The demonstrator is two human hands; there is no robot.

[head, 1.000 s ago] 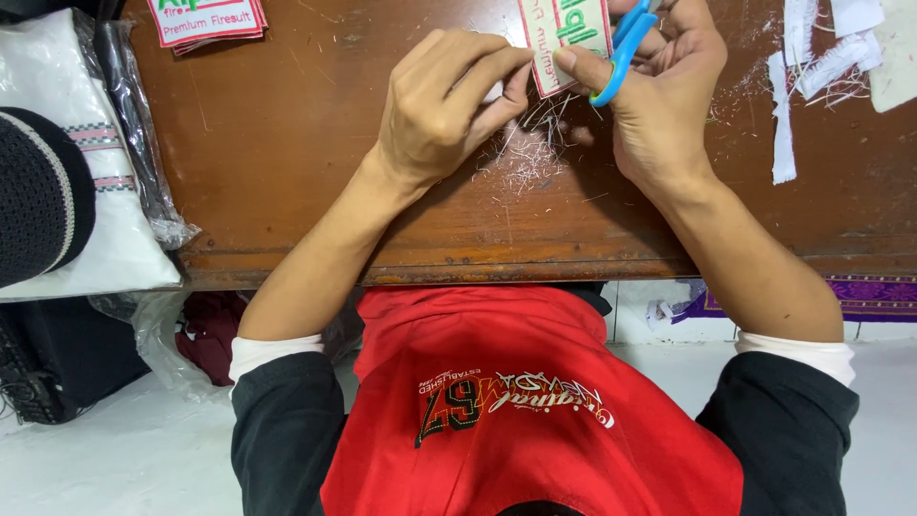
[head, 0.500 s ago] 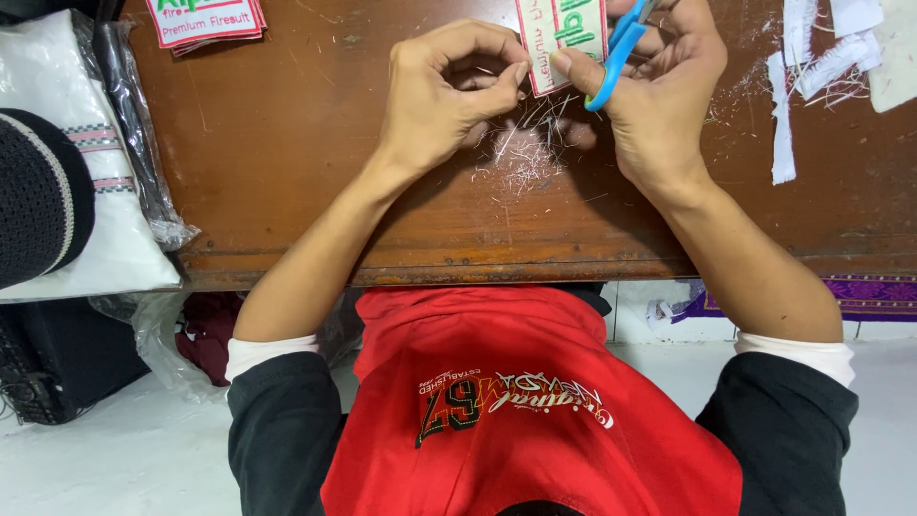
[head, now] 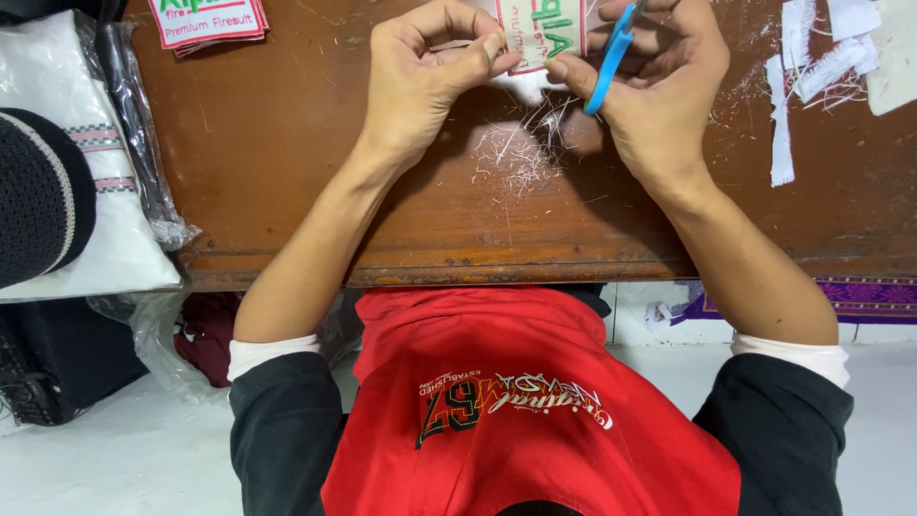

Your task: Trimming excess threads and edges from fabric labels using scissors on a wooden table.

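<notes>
A small woven patch (head: 546, 33), white with a red border and green lettering, sits pinched at the top of the view between the two hands, just above the worn brown wooden table (head: 287, 153). The left hand (head: 420, 81) curls over it, thumb and forefinger pressed together on the patch's left edge, the other fingers arched above. The right hand (head: 659, 86) closes around a pair of scissors with a bright blue plastic handle (head: 611, 57); its thumb presses the patch's lower right edge, so the patch lies directly between the two grips, and the blue handle runs slanted just to the right of the patch, against the right fingers. The blades are hidden, and I cannot tell how they stand. Directly under the pinched patch lies a loose scatter of fine white thread clippings (head: 516, 153), thin and wiry on the scratched wood. Well to the right of the right hand lie ragged white fabric strips (head: 793, 86) with frayed edges. Far to the left of the left hand sits a stack of matching patches (head: 205, 21), then a glossy clear plastic bag (head: 134, 124), folded white cloth (head: 95, 191) and a dark knitted cap (head: 33, 191).
</notes>
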